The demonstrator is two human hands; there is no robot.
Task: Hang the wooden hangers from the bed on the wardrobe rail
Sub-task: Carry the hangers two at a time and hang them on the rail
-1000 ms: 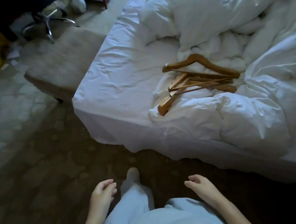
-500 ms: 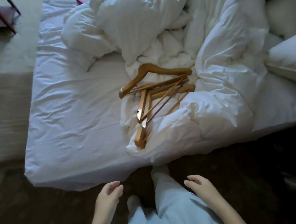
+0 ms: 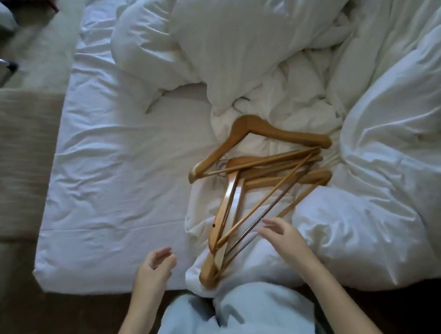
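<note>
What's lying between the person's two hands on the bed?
Head view: the near ends of the wooden hangers on rumpled duvet, between left hand and right hand.

Wooden hangers [image 3: 258, 179] lie heaped on the duvet [image 3: 381, 204], right of the bare sheet [image 3: 122, 177]. Left hand [image 3: 154, 269] left of the heap, right hand [image 3: 284, 237] at its near edge.

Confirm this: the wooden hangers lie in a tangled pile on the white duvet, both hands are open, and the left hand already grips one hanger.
Wrong on one point: the left hand grips nothing; it hovers open over the bare sheet, apart from the pile. The head view shows it. The rest holds: the wooden hangers lie tangled on the white duvet, and the right hand is open too, its fingers just reaching the nearest bars.
</note>
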